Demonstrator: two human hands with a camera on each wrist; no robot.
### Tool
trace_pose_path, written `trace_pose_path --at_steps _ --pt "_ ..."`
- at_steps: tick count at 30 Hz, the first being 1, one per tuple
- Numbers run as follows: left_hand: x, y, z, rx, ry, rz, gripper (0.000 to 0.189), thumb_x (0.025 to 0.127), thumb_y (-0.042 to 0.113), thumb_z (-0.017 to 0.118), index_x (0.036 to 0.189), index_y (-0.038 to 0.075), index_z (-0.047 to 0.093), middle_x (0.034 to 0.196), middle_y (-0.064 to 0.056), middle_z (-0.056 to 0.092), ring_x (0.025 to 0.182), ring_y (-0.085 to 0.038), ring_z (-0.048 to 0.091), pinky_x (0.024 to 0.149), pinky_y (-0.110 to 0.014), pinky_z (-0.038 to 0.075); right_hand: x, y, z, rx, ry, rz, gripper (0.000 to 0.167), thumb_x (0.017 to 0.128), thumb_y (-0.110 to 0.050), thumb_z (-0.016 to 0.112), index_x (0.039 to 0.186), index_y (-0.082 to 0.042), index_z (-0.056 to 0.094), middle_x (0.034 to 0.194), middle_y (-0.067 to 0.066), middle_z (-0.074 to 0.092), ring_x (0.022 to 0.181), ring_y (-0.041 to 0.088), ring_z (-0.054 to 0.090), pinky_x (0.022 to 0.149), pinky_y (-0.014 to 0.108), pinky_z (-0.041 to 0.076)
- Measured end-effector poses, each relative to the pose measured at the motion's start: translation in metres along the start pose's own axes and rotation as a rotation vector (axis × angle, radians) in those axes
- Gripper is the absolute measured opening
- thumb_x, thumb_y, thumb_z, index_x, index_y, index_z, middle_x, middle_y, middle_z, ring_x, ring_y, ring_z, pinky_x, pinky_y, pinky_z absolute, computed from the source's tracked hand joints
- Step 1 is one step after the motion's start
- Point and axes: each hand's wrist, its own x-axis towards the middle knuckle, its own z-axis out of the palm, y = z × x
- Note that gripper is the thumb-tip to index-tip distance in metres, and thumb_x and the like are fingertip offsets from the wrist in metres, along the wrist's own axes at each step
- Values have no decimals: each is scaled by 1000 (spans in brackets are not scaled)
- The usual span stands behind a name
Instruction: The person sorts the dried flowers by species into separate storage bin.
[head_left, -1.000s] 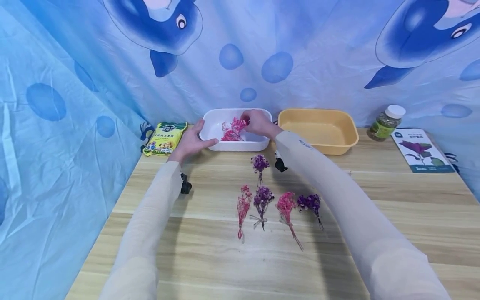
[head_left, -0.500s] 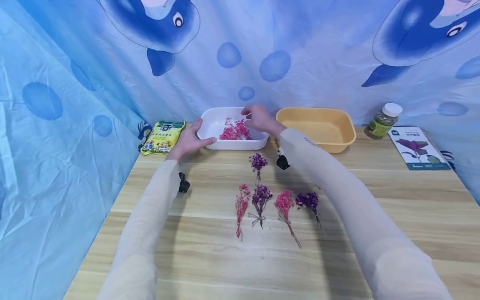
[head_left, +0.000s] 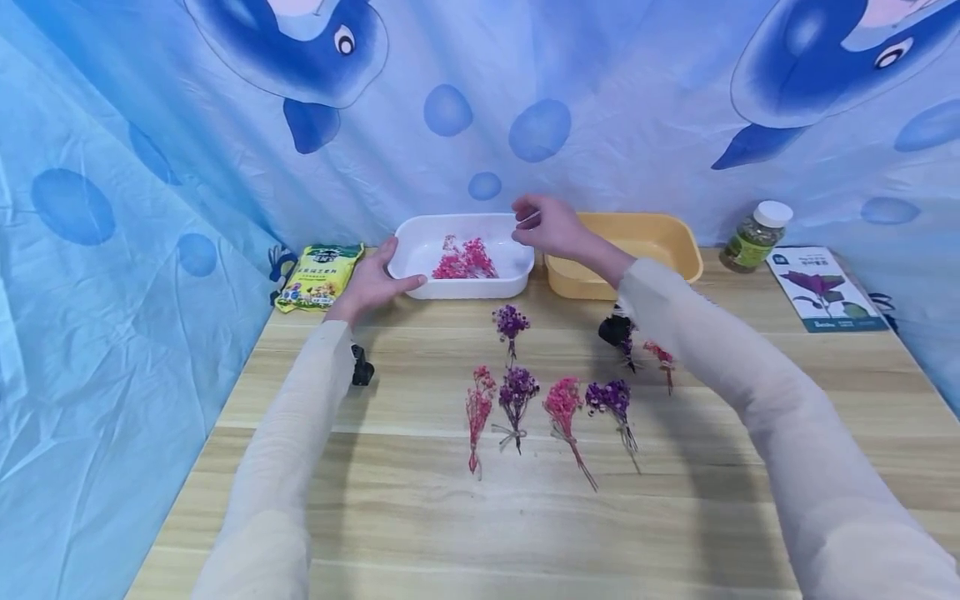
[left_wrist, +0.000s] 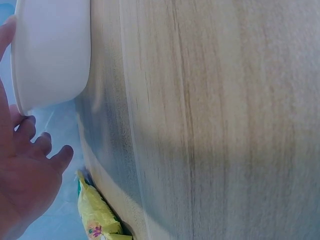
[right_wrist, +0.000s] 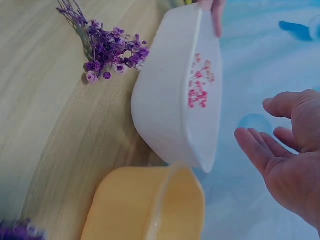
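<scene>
My left hand [head_left: 371, 279] rests against the left end of the white basin [head_left: 476, 289], thumb along the front rim and fingers spread beside the end. In the left wrist view, a fingertip touches the rim's corner and the other fingers are loosely bent. Inside the basin lies a small heap of pink dried flowers [head_left: 465, 260]. My right hand [head_left: 551, 227] hovers above the gap between the white basin and the yellow basin [head_left: 581, 287]. In the right wrist view this hand [right_wrist: 295, 145] is empty, with its thumb and fingers apart.
Purple bunches [head_left: 517, 396] and pink bunches [head_left: 562, 404] of dried flowers lie on the wooden table in front of the basins. A yellow packet [head_left: 321, 279] is at the left. A white-capped jar [head_left: 756, 237] and a flower-printed packet [head_left: 825, 287] stand and lie at the right.
My right hand has let go of the pink flowers, leaving them in the white basin. It has risen and moved right, uncovering more flowers by the sleeve. The left hand stays at the basin.
</scene>
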Motion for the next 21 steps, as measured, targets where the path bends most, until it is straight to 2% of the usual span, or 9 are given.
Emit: trace_pose_path --at_steps 4,11,21 --pt "1 0 0 -2 -7 -9 112 84 51 78 160 9 8 166 -12 7 151 -30 8 121 -47 12 -21 1 -16 48 12 6 51 91 -4 69 137 8 49 127 27 57 116 38 59 96 42 52" --pt "1 -1 -1 8 -6 -3 112 84 51 77 160 6 9 166 -14 8 151 -30 9 121 -48 13 -65 8 -39 70 8 42 52 93 -5 68 139 7 47 128 26 56 115 38 59 96 44 53" --pt "1 -1 0 33 -5 6 111 85 52 76 160 6 9 166 -14 8 151 -29 7 121 -46 11 -129 24 -65 157 48 133 55 96 -4 65 143 8 40 129 25 53 116 39 56 83 24 57"
